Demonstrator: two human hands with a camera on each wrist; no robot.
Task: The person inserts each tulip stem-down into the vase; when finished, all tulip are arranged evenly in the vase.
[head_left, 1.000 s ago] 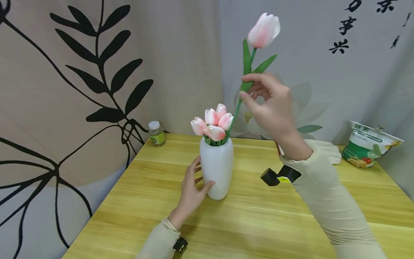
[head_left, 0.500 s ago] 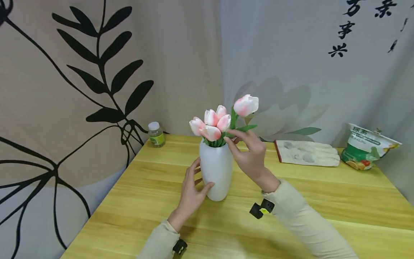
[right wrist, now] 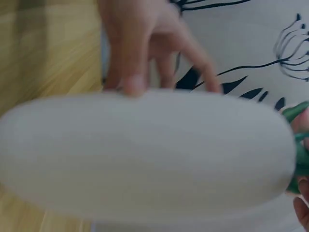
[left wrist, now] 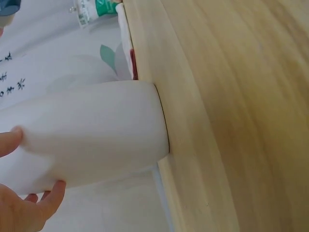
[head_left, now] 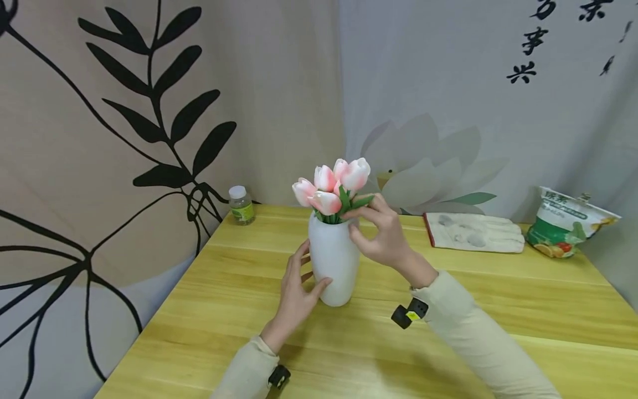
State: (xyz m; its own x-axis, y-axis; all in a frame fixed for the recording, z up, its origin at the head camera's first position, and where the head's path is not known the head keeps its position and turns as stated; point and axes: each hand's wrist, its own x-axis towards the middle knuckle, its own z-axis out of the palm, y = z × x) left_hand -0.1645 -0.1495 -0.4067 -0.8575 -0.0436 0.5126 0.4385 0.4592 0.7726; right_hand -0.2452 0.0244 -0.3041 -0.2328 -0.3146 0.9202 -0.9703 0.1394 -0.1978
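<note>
A white vase [head_left: 335, 266] stands upright on the wooden table with several pink-and-white tulips [head_left: 325, 203] in its mouth. My left hand [head_left: 295, 296] holds the vase's lower left side, thumb in front and fingers round the far side; the left wrist view shows its fingertips [left wrist: 58, 188] against the white wall. At the rim, my right hand [head_left: 382, 233] pinches the newest tulip [head_left: 356, 174] low down by its green leaves. That tulip's lower stem is hidden inside the vase. The right wrist view shows the vase [right wrist: 149, 154] blurred, with right fingertips [right wrist: 301, 208] beside the green stems.
A small jar with a white lid [head_left: 241, 205] stands at the table's back left. At the back right lie a white work glove [head_left: 473, 233] with red trim and a green-and-white snack bag [head_left: 560, 227]. Patterned cloth hangs behind the table [head_left: 199, 332].
My right hand has come down from above the vase, lowering the tulip's stem into it. The bloom now sits close against the others. My left hand has stayed on the vase.
</note>
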